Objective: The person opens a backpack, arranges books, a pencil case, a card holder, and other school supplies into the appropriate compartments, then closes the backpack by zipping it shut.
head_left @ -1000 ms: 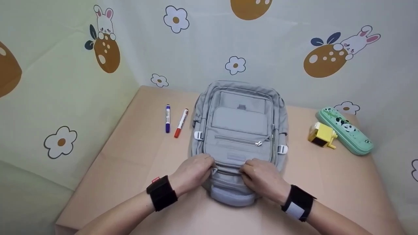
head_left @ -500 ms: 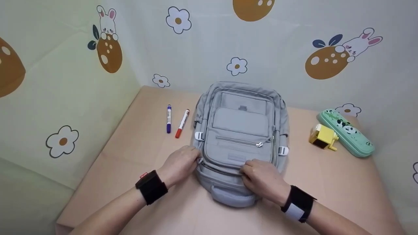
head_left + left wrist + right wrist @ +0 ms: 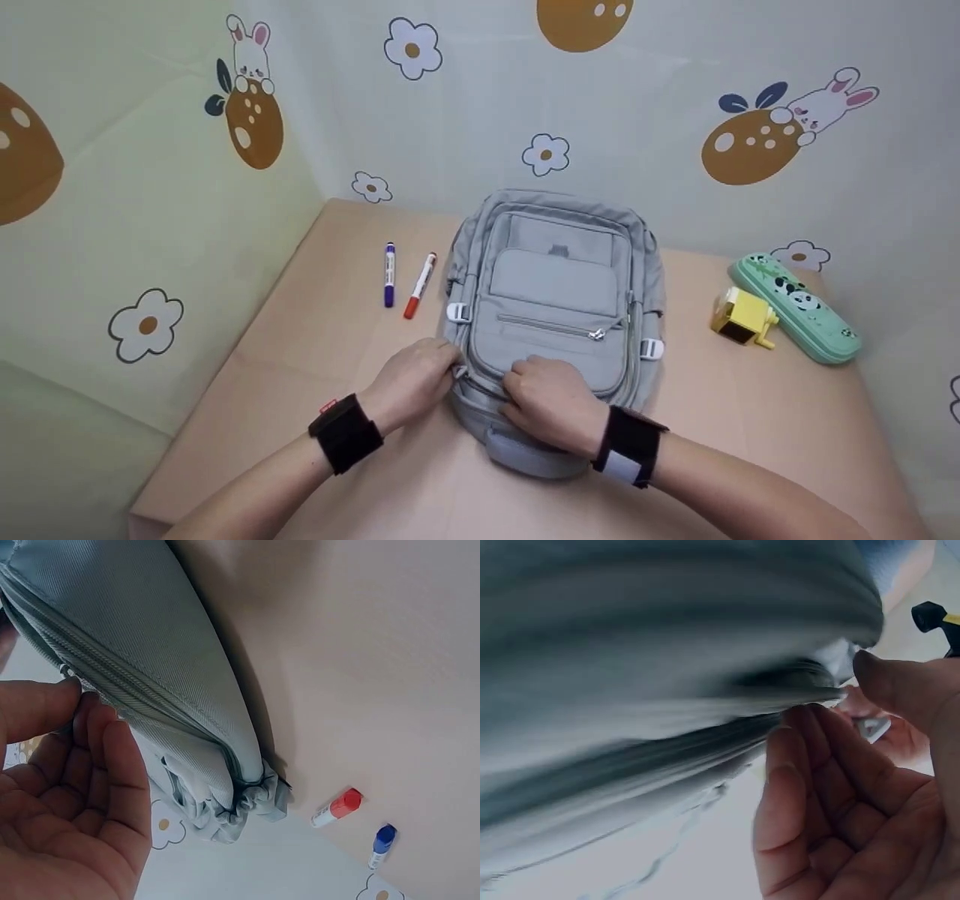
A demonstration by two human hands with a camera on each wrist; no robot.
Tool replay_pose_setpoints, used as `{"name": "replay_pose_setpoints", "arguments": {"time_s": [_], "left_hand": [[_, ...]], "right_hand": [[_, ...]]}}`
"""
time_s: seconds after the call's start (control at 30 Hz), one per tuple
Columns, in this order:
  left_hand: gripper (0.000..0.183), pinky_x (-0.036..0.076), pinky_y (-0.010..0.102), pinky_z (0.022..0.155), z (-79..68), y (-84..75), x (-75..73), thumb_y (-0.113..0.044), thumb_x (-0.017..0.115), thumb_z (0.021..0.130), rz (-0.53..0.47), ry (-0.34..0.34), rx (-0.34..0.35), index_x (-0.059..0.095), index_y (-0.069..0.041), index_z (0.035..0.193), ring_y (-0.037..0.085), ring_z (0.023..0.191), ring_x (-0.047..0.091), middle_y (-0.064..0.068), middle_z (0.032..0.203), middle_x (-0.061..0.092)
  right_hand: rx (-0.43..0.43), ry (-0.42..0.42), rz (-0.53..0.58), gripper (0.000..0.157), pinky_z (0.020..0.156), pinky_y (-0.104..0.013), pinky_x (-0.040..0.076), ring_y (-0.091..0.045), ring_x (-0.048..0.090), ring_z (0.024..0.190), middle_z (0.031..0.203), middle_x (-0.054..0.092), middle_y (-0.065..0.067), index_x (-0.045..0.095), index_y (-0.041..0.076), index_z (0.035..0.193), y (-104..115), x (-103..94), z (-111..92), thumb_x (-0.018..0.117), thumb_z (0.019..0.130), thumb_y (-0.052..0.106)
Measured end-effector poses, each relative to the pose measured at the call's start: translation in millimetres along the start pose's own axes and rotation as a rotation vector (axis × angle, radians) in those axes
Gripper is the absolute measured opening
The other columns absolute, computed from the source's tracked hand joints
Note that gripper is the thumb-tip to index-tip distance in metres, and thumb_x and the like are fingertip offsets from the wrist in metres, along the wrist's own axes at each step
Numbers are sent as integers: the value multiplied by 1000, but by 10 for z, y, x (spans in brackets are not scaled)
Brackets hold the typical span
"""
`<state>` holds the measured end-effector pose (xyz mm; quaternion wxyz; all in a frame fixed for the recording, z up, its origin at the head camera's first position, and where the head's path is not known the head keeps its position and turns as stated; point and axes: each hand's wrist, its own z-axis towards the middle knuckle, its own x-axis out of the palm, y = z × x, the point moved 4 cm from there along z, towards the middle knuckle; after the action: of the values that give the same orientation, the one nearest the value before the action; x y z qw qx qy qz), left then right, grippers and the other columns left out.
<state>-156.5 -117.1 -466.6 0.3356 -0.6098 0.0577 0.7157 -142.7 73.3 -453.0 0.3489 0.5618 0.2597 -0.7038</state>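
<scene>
On tabletop (image 3: 300, 337), zipper pull (image 3: 460, 370) is pinched by left hand (image 3: 411, 381) at left edge of backpack (image 3: 553, 283); right hand (image 3: 553, 403), grip indiscernible, has been shifted closer, work apparently concentrated there.

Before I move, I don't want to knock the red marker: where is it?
In the head view, the red marker lies on the table left of the backpack, between it and the blue marker.
</scene>
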Motion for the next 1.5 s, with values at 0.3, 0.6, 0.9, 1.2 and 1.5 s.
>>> {"name": "replay_pose_setpoints", "arguments": {"time_s": [0.3,0.6,0.9,1.2,1.5], "left_hand": [[12,50,30,70,5,-26,-29,-9,62,100,-46,83,-76,70,-12,108,13,80,54,-3,93,67],[10,52,33,73,82,10,-88,-6,65,97,-68,48,-66,72,-11,103,15,81,57,-1,92,68],[7,53,36,72,318,226,-88,-4,65,97,1,-10,-99,69,-10,97,19,82,61,5,96,69],[5,52,41,72,483,294,-96,-4,64,97,47,-32,-91,66,-6,94,26,83,62,8,91,65],[5,52,41,71,444,267,-144,-3,64,97,51,-58,-56,65,-7,95,27,83,63,8,90,64]], "right_hand": [[-1,1,-111,16,46,-34,45,-19,56,57,69,60,-1,63,11,76,138,53,201,74,86,19],[8,33,-136,13,42,-33,42,-18,53,54,65,58,-1,60,12,75,109,31,242,69,83,12],[-41,-32,-157,13,43,-33,42,-17,52,51,63,57,1,60,13,73,102,-60,231,69,83,13],[-56,-65,-115,15,43,-33,42,-17,52,50,62,58,2,60,14,71,89,-82,220,72,79,14],[24,86,43,27,50,-35,46,-17,53,56,63,55,4,58,17,71,38,-128,433,74,88,32]]}}
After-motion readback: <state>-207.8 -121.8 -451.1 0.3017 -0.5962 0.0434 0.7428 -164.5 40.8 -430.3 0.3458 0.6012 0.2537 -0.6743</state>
